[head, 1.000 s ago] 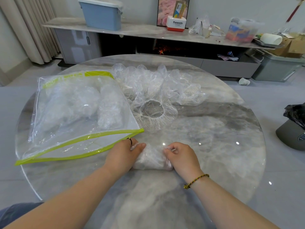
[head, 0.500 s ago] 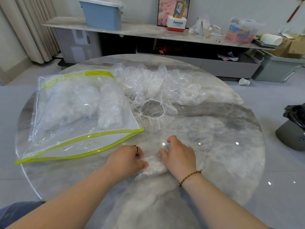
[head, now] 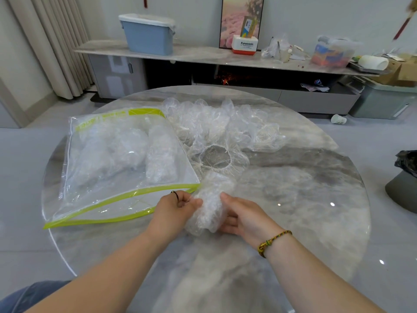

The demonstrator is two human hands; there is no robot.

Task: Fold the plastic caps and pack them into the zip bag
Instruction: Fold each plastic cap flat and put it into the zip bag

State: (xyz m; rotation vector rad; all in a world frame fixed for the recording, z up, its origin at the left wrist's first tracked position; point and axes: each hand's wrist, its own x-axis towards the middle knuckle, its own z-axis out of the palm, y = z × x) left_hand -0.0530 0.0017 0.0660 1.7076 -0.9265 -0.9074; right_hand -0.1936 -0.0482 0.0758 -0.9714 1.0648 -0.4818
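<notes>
A rolled-up clear plastic cap (head: 211,207) is held upright just above the round marble table (head: 304,199). My left hand (head: 174,208) pinches its left side. My right hand (head: 243,216) cups its right side with the fingers curled under it. The clear zip bag (head: 117,168) with a lime-green zip edge lies to the left, its mouth open toward me next to my left hand. Several folded caps lie inside it. A pile of loose unfolded caps (head: 225,125) sits at the far middle of the table, one lying open (head: 214,158) with its elastic ring showing.
Beyond the table runs a long low cabinet (head: 203,57) carrying a blue bin (head: 147,35), a white box and clutter. A dark bin (head: 404,181) stands on the floor at the right. A paper cup (head: 338,119) lies on the floor. Curtains hang at the far left.
The cap lay flat under both hands, being rolled and pressed on the table. Now both hands have lifted it and turned it upright, shifting slightly toward the bag's mouth.
</notes>
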